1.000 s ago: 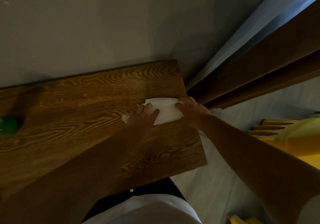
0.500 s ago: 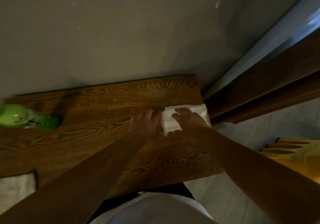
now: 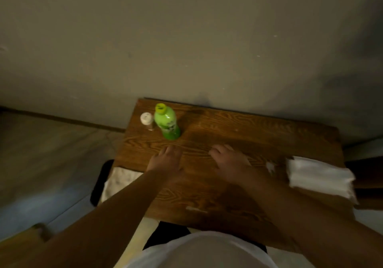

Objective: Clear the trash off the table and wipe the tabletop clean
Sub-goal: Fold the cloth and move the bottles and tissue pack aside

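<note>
A small wooden table [image 3: 259, 135] stands against the wall. A green bottle [image 3: 167, 122] with a yellow-green cap stands at its far left, and a small clear container with a white lid [image 3: 146, 120] is beside it. A folded white tissue [image 3: 319, 176] lies on the right edge. Small white scraps [image 3: 270, 167] lie just left of it, and another scrap [image 3: 195, 209] is near the front edge. My left hand [image 3: 165, 161] hovers over the table below the bottle, fingers apart, empty. My right hand [image 3: 230, 162] is over the middle, empty, left of the tissue.
A white cloth [image 3: 119, 181] lies on a dark seat [image 3: 99, 182] at the table's left front corner. The grey wall runs behind the table. Pale floor spreads to the left. A dark wooden piece [image 3: 366, 172] is at the right edge.
My view has swung left, bringing the bottle and container into sight. Both hands have let go of the tissue and moved left; it now lies on the right edge.
</note>
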